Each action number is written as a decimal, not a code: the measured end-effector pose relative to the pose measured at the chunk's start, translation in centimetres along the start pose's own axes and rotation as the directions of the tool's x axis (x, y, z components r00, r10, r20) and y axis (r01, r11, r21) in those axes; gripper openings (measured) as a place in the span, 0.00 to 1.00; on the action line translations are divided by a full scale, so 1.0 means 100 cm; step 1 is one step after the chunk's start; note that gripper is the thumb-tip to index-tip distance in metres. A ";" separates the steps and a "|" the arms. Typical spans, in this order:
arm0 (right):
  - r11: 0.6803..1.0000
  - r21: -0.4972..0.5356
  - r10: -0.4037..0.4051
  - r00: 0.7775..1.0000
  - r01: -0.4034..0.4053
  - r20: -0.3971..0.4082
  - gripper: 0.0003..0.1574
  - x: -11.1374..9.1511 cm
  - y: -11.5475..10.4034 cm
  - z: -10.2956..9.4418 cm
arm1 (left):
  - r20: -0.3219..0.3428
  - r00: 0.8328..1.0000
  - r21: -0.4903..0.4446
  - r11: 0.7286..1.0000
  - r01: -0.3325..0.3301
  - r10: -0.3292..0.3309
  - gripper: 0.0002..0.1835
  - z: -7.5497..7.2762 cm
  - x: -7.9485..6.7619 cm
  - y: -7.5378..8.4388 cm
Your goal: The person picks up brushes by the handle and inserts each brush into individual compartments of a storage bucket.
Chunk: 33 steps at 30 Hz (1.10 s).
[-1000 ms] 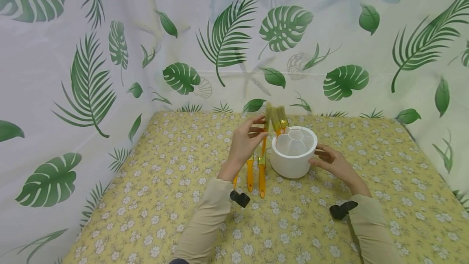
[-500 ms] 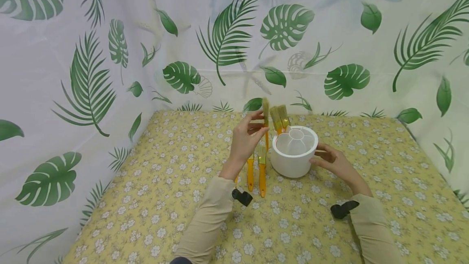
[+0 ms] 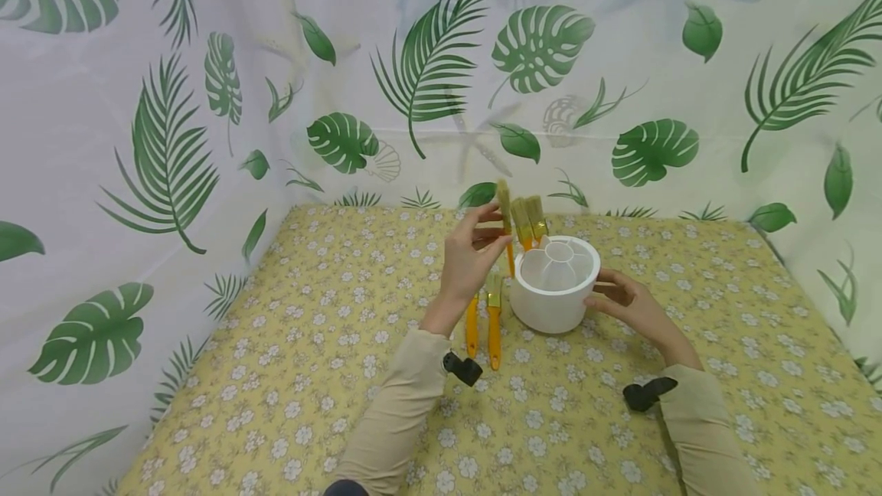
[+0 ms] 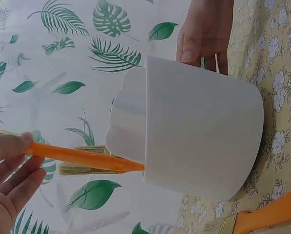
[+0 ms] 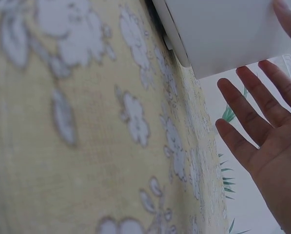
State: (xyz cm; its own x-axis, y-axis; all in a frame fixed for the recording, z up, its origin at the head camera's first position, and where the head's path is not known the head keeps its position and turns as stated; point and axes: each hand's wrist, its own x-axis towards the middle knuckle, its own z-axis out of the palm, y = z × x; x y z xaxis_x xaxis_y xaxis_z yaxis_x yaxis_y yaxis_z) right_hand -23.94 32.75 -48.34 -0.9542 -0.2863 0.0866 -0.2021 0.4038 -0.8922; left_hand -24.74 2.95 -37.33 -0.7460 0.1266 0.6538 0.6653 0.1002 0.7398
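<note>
A white round holder (image 3: 551,311) with a divided inside stands upright on the table. My left hand (image 3: 467,260) pinches a paintbrush (image 4: 82,156) near its bristle end, bristles upward. In the left wrist view its orange handle tip appears at the holder's rim; whether it is inside is unclear. Two paintbrushes (image 3: 528,222) stand in the holder's far left side, their lower handles hidden. My right hand (image 3: 635,314) touches the holder's right side with thumb and fingertips, the fingers fairly straight in the right wrist view.
Two more orange-handled items lie left of the holder: a paintbrush (image 3: 494,334) and another brush (image 3: 472,329) partly behind my left hand. A flowered yellow cloth (image 3: 310,373) covers the table. A leaf-patterned curtain (image 3: 427,90) hangs behind.
My left hand has lifted the paintbrush slightly and moved it right, bringing the handle's lower end to the holder's rim. The right hand and holder stay nearly still.
</note>
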 end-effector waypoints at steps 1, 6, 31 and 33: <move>1.000 0.001 -0.002 1.000 0.002 -0.001 0.35 0.000 0.000 0.000 | 0.001 1.000 0.000 1.000 0.002 -0.002 0.24 0.000 0.000 0.000; 1.000 -0.002 -0.015 1.000 0.015 -0.006 0.33 0.000 0.002 -0.001 | 0.010 1.000 0.004 1.000 0.019 -0.019 0.25 0.002 0.001 0.001; 1.000 -0.001 -0.013 1.000 0.013 -0.008 0.32 0.000 0.002 0.000 | 0.033 0.997 0.030 0.997 0.064 -0.065 0.27 0.020 0.004 -0.026; 1.000 -0.005 -0.012 1.000 0.012 -0.009 0.32 0.001 0.002 0.000 | 0.040 0.997 0.038 0.998 0.060 -0.061 0.27 0.022 0.003 -0.033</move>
State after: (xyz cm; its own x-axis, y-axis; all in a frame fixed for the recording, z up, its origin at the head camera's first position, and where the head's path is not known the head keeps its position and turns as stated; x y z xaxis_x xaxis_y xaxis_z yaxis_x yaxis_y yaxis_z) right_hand -24.04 32.81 -48.48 -0.9537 -0.2830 0.1018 -0.2149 0.4043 -0.8890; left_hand -27.09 4.81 -39.88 -0.7836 0.1592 0.6005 0.6202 0.1448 0.7709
